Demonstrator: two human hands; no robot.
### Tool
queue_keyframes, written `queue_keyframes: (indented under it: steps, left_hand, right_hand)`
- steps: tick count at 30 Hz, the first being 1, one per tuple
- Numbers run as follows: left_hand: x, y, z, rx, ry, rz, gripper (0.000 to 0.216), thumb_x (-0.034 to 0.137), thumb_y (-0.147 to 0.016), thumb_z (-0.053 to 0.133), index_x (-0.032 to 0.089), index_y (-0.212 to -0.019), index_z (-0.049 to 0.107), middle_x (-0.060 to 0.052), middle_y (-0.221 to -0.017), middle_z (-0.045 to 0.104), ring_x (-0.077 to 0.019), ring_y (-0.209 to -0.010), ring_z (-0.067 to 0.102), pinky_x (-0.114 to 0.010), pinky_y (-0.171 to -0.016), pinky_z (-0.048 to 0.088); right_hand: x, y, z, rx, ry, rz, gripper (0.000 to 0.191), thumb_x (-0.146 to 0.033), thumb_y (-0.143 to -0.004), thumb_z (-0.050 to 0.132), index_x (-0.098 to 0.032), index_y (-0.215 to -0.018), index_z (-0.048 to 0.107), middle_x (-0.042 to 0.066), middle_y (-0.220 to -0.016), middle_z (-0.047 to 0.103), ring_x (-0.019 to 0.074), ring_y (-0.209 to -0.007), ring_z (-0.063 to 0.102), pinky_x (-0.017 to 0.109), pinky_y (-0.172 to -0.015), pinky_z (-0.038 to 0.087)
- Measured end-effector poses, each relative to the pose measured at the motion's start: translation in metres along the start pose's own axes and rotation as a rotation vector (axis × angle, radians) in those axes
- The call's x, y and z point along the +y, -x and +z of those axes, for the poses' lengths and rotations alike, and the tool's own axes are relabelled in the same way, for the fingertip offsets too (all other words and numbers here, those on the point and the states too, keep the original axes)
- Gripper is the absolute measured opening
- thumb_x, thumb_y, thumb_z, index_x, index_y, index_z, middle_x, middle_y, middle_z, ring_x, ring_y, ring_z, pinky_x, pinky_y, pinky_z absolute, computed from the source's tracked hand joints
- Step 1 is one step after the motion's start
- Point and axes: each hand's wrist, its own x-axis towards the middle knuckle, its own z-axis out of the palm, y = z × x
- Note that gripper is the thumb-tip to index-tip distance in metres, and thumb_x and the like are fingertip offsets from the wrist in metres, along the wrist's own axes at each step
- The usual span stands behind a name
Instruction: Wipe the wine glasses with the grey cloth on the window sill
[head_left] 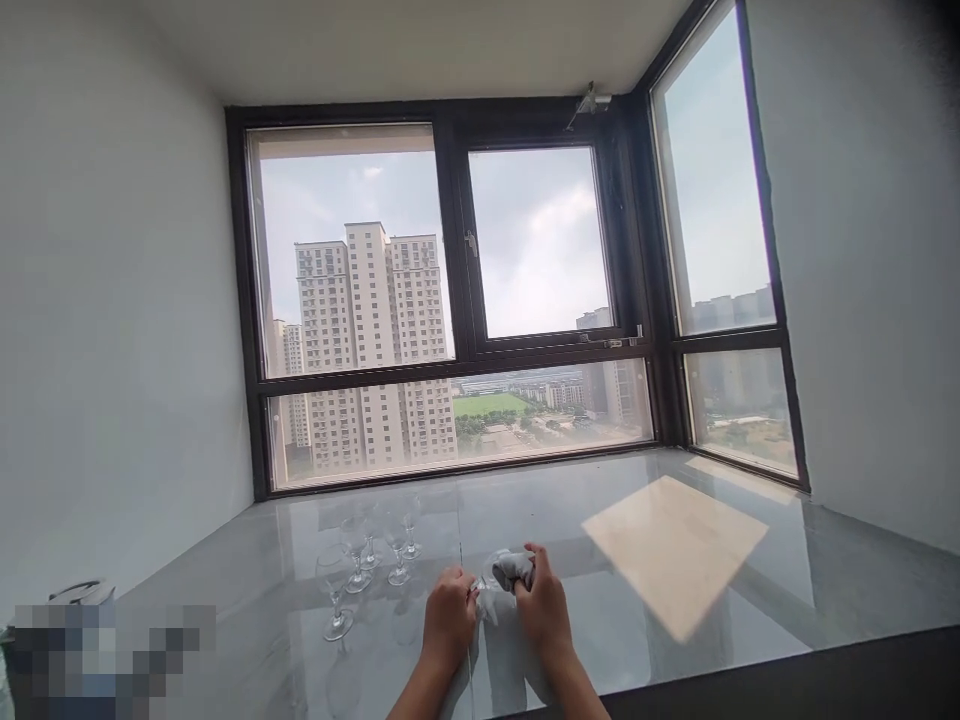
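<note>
My left hand (pixel 450 618) is closed around a small clear stemmed glass (pixel 481 583), held sideways just above the sill; most of the glass is hidden by my fingers and the cloth. A grey cloth (pixel 511 570) is bunched in my right hand (pixel 545 608), pressed at the bowl end of that glass. Whether the cloth reaches inside the bowl, I cannot tell. To the left, several clear stemmed glasses stand upright in a loose group, the nearest glass (pixel 338 626) apart from the others.
A glossy grey window sill (pixel 540 510) spreads under my hands, its front edge at lower right. Dark-framed windows (pixel 450 240) stand behind it. A sunlit patch (pixel 675 550) lies to the right. At lower left is a partly blurred-out object (pixel 82 592).
</note>
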Motion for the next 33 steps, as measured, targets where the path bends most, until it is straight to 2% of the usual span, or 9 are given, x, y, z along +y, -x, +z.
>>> queue_keyframes:
  steps: [4,7,13,18,21,27,30,33]
  left_hand:
    - [-0.001,0.001,0.001,0.028,0.048,0.031,0.026,0.016,-0.093,0.047,0.021,-0.088,0.072,-0.005,-0.096,0.067,-0.0201,-0.095,0.062,-0.027,-0.081,0.041]
    - [-0.002,0.001,0.0,0.052,0.1,0.031,0.023,0.019,-0.093,0.049,0.021,-0.084,0.07,-0.004,-0.092,0.066,-0.0199,-0.091,0.062,-0.027,-0.08,0.041]
    - [-0.002,0.001,-0.003,0.141,0.154,0.031,0.026,0.025,-0.099,0.042,0.021,-0.086,0.065,-0.006,-0.092,0.066,-0.021,-0.091,0.062,-0.03,-0.082,0.044]
    - [-0.004,0.0,-0.002,0.113,0.133,0.028,0.03,0.027,-0.1,0.041,0.021,-0.088,0.068,-0.007,-0.095,0.066,-0.0215,-0.093,0.063,-0.031,-0.084,0.045]
    - [-0.002,0.001,-0.004,0.128,0.099,0.008,0.029,0.02,-0.098,0.042,0.02,-0.092,0.07,-0.007,-0.097,0.066,-0.022,-0.095,0.063,-0.032,-0.085,0.046]
    - [0.004,0.005,-0.008,0.219,0.003,0.001,0.039,0.004,-0.092,0.037,0.019,-0.101,0.073,-0.007,-0.102,0.067,-0.0229,-0.102,0.06,-0.035,-0.095,0.042]
    - [0.002,0.005,-0.006,0.222,-0.051,-0.01,0.044,-0.001,-0.089,0.036,0.019,-0.101,0.073,-0.006,-0.102,0.068,-0.0229,-0.106,0.059,-0.037,-0.103,0.038]
    - [0.001,0.005,-0.005,0.25,-0.124,-0.039,0.048,-0.004,-0.085,0.039,0.021,-0.109,0.073,-0.006,-0.103,0.068,-0.0234,-0.111,0.057,-0.04,-0.111,0.031]
  right_hand:
    - [0.004,-0.005,-0.011,0.117,0.067,0.188,0.048,-0.03,-0.074,0.047,-0.017,-0.12,0.055,0.016,-0.104,0.073,0.0311,-0.092,0.071,0.037,-0.076,0.051]
    - [0.005,-0.004,-0.015,0.14,0.073,0.233,0.048,-0.031,-0.074,0.046,-0.017,-0.119,0.054,0.017,-0.107,0.073,0.0321,-0.093,0.071,0.038,-0.077,0.051]
    - [0.004,-0.001,-0.011,0.138,0.051,0.191,0.051,-0.029,-0.069,0.048,-0.018,-0.118,0.056,0.015,-0.102,0.074,0.0308,-0.09,0.071,0.038,-0.078,0.051]
    - [0.001,-0.001,-0.007,0.033,-0.096,0.117,0.054,-0.028,-0.063,0.052,-0.019,-0.116,0.056,0.006,-0.086,0.073,0.0255,-0.077,0.07,0.033,-0.074,0.052]
    - [-0.003,-0.001,-0.009,0.034,-0.154,0.1,0.052,-0.029,-0.065,0.053,-0.02,-0.116,0.056,0.006,-0.089,0.073,0.0242,-0.077,0.07,0.032,-0.074,0.053]
    - [-0.006,0.002,-0.014,0.119,-0.086,0.079,0.05,-0.03,-0.072,0.052,-0.02,-0.121,0.054,0.011,-0.099,0.073,0.0266,-0.086,0.071,0.033,-0.074,0.053]
    - [-0.007,0.005,-0.014,0.106,-0.086,0.021,0.05,-0.027,-0.07,0.052,-0.02,-0.12,0.055,0.009,-0.095,0.072,0.0245,-0.082,0.07,0.031,-0.075,0.052]
    - [-0.008,0.007,-0.013,0.051,-0.104,-0.018,0.051,-0.024,-0.067,0.052,-0.02,-0.118,0.056,0.003,-0.084,0.069,0.02,-0.069,0.065,0.028,-0.069,0.051]
